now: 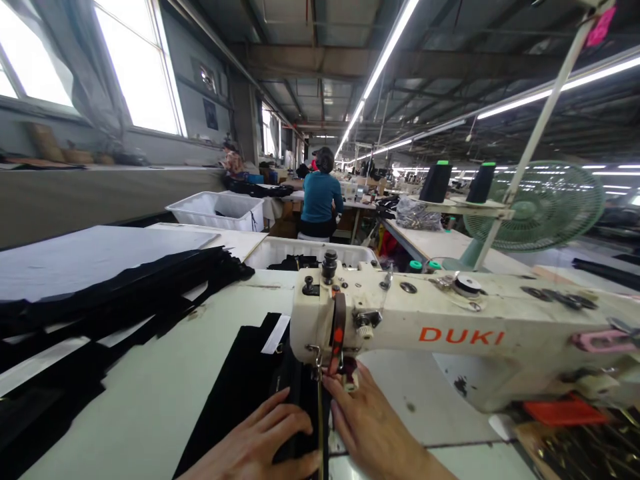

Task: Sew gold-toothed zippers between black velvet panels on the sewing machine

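Observation:
Black fabric lies under the needle end of a cream sewing machine marked DUKI. A narrow gold-coloured line, like metal zipper teeth, runs along the fabric toward the presser foot. My left hand rests on the fabric left of this line, fingers apart and slightly bent. Close beside the needle, my right hand stretches its fingers along the fabric's right edge; its fingertips touch there, and some fingers are partly hidden by the machine head. A white label sits on the fabric's far end.
Stacked black pieces cover the table's left side. Behind the machine stand white bins, thread cones and a green fan. Metal pieces fill a box at lower right. A person in blue sits ahead.

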The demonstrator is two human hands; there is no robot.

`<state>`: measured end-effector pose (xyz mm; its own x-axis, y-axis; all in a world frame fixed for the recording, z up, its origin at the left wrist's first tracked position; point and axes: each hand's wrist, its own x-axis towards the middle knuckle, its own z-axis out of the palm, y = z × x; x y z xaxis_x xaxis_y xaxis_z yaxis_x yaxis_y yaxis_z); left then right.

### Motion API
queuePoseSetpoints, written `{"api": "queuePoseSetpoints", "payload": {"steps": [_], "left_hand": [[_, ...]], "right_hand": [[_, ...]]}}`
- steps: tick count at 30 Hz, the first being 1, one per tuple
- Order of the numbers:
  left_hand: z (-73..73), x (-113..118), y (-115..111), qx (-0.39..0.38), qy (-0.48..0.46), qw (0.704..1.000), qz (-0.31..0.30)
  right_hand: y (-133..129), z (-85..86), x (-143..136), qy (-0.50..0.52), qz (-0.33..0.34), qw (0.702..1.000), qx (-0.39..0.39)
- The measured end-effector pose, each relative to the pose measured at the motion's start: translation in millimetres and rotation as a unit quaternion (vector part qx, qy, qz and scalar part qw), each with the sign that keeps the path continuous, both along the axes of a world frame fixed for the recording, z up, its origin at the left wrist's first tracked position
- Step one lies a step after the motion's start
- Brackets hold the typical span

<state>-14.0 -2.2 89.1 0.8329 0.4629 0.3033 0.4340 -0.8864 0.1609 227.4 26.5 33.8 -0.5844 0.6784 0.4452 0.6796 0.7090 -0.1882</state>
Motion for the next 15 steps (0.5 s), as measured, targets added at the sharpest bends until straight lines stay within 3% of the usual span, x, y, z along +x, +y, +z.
{"api": "queuePoseSetpoints", "payload": {"steps": [6, 15], "left_hand": [[3.2, 0, 7, 0.018, -0.038, 0.999, 0.018], [-5.7, -8, 29, 0.017, 0.007, 0.999, 0.032]], "right_hand": [[1, 0.2, 1, 0.027, 0.001, 0.999, 0.037], [1, 5.2, 2, 0.065, 0.042, 0.996, 0.048]]}}
